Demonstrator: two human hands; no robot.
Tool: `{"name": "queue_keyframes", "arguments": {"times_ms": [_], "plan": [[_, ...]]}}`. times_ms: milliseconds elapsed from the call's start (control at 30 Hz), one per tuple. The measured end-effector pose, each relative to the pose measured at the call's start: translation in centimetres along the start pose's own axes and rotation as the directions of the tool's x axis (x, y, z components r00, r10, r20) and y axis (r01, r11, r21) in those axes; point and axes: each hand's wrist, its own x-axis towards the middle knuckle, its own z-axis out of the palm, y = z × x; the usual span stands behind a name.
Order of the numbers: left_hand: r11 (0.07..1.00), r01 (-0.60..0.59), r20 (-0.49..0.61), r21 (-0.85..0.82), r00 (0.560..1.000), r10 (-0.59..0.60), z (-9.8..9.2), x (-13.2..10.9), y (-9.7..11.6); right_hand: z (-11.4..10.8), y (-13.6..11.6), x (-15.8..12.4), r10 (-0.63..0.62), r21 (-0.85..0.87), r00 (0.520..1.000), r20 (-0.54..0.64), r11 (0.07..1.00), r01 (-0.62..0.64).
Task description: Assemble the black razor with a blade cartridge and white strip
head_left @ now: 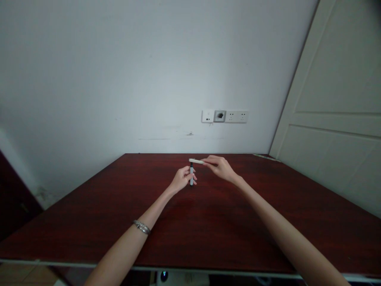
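We pinch a grey-and-black marker (191,176) upright in our left hand (180,178), toward the table's (214,230) twelve o'clock; at the marker's two o'clock, our right hand (220,167) pinches a pale stick (197,161).

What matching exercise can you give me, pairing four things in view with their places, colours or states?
1. Pen
2. Pale stick
3. Bracelet
4. Table

A. Dark red
B. In the right hand
C. Around the left arm
D. Upright in the left hand

Pairs: 1-D, 2-B, 3-C, 4-A
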Motion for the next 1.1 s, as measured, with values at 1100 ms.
{"name": "queue_keyframes", "arguments": {"times_ms": [1100], "plan": [[0.983, -0.127, -0.093, 0.134, 0.986, 0.140, 0.0, 0.5, -1.3, 5.0, -4.3, -2.8, 0.501, 0.852, 0.850, 0.163, 0.363, -0.378]]}}
